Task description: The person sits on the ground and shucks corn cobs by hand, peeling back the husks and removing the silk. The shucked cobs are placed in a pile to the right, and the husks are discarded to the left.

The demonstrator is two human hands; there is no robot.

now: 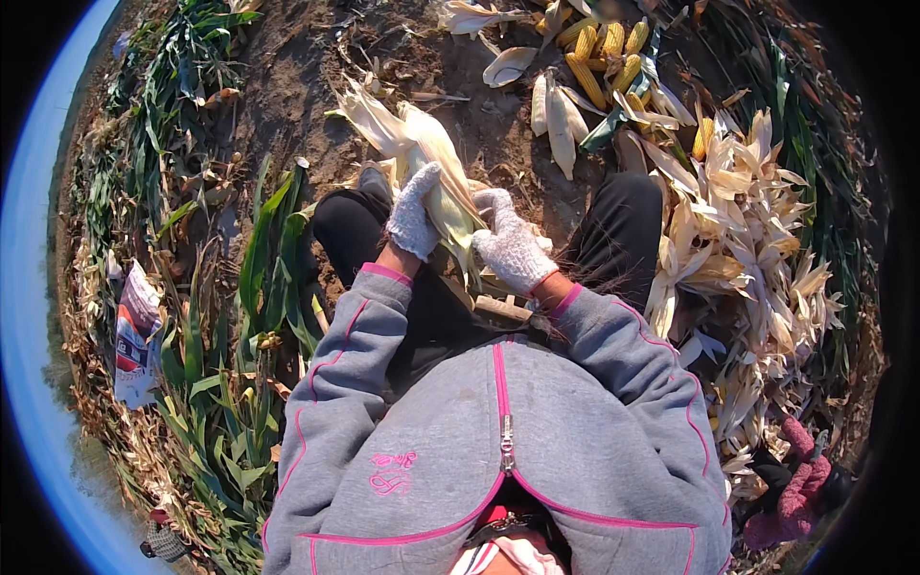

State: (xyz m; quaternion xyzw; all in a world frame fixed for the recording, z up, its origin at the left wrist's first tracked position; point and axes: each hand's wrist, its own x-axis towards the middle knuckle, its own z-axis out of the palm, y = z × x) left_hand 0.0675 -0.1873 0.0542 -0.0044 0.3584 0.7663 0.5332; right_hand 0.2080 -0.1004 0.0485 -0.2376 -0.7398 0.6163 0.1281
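An ear of corn in pale dry husk [438, 154] lies slanted in front of me, its loose leaves spread at the far end. My left hand [415, 215], in a white knit glove, grips its left side with the thumb laid along the husk. On the other side, my right hand [514, 248], also gloved, has its thumb and bent fingers at the husk's lower right edge. The husk hides whatever kernels are inside. Below the hands, between my legs, shows a piece of wood [503, 309].
Bare yellow corn cobs [604, 54] lie piled ahead to the right. A heap of stripped husks [747, 215] runs along my right side. Green corn stalks [215, 388] and a printed sack [136, 338] lie left. Other people crouch behind me at right [794, 489] and left [165, 539].
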